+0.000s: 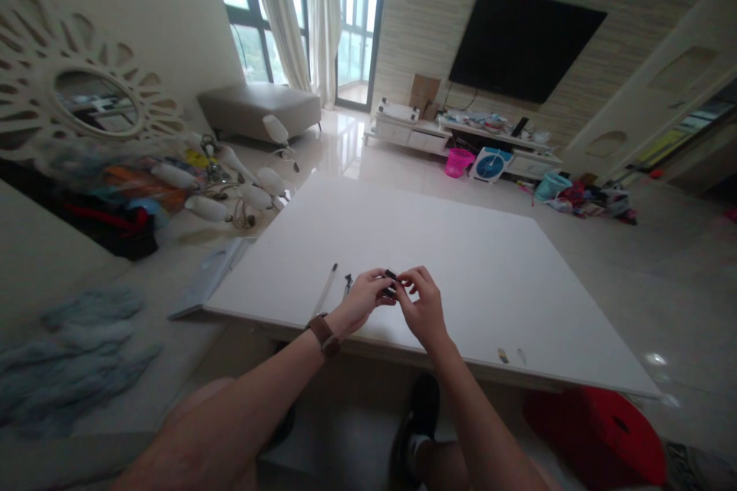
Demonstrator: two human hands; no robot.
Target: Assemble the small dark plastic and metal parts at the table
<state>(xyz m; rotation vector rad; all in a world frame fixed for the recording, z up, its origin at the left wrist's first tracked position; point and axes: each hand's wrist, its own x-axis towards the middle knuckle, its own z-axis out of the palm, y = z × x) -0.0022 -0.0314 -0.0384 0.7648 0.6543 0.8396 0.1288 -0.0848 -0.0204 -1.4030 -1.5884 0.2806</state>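
- Head view: the tabletop (472, 261), white and wide, is my landmark, and both hands are above its near edge, around the middle of that edge.
- Between the hands is a small black piece (391, 275), also over the near part of the tabletop; its exact form is too small to tell.
- The left hand (368, 296), with a brown watch (324, 334) on its wrist, has its fingers closed around this piece, probably to keep it steady.
- The right hand (423, 303) has thumb and fingertips brought narrow at the other side of the piece; whether they grip it or only touch it, I cannot tell. Two hands meeting there suggest that such a small thing needs fine handling.
- On the tabletop, left of the hands, lies a thin pale stick (326, 288) with a dark tip, pointing toward the far side. Just beside the left hand is a small dark item (348, 281). Both seem to be placed there for easy reach.
- Near the right part of the tabletop's near edge lie a yellowish bit (503, 355) and, just beside it, a pale bit (521, 355); maybe they are put aside so that the working place stays free.
- Below the near right corner of the tabletop is a red object (604, 430), well apart from the hands.
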